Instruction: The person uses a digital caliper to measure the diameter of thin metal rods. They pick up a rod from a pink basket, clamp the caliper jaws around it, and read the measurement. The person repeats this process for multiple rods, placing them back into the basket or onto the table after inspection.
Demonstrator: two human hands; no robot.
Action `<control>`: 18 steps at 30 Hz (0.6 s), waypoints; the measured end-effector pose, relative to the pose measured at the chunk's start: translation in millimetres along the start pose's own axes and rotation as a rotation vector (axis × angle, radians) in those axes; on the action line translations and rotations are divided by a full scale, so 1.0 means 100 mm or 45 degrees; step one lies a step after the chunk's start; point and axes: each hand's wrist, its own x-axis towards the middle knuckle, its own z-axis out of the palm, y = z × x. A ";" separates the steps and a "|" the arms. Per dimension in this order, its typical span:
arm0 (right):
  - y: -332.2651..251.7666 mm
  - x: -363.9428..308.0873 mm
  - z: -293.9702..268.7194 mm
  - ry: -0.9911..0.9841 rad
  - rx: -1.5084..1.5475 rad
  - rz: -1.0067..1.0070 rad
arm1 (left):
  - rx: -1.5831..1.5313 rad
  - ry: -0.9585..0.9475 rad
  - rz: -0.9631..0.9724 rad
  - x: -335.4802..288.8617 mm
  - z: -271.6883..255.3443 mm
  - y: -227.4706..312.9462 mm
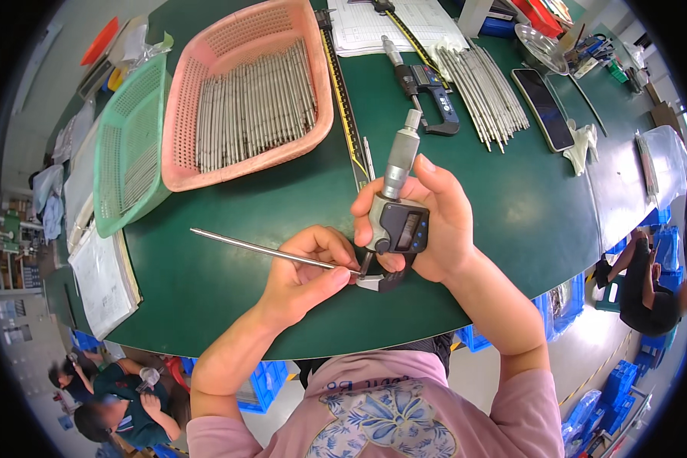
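Note:
My left hand (pixel 305 275) pinches a thin metal rod (pixel 259 249) between thumb and fingers. The rod's free end points up and to the left over the table. Its other end sits at the jaws of a digital micrometer (pixel 398 221). My right hand (pixel 444 221) is wrapped round the micrometer's frame, with the silver thimble pointing away from me and the small display facing up. Whether both jaws touch the rod is hard to make out.
A pink basket (pixel 177 145) of metal rods and a green basket (pixel 107 175) stand on the green table (pixel 527 229). Farther off lie a caliper (pixel 342 99), a second micrometer (pixel 433 99), loose rods (pixel 485 91), a phone (pixel 542 109) and papers (pixel 393 27). Other people sit nearby.

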 end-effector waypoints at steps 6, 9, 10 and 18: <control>-0.02 -0.01 0.03 0.025 -0.072 0.030 | -0.032 0.022 -0.045 -0.02 -0.01 0.01; -0.04 -0.01 0.06 0.042 -0.082 0.109 | -0.110 0.029 -0.057 -0.02 -0.04 -0.01; -0.03 0.00 0.05 0.021 -0.042 0.080 | -0.126 0.069 -0.050 -0.03 -0.04 -0.01; 0.07 -0.01 0.08 0.260 -0.266 -0.576 | 0.591 0.094 0.021 -0.09 -0.03 -0.01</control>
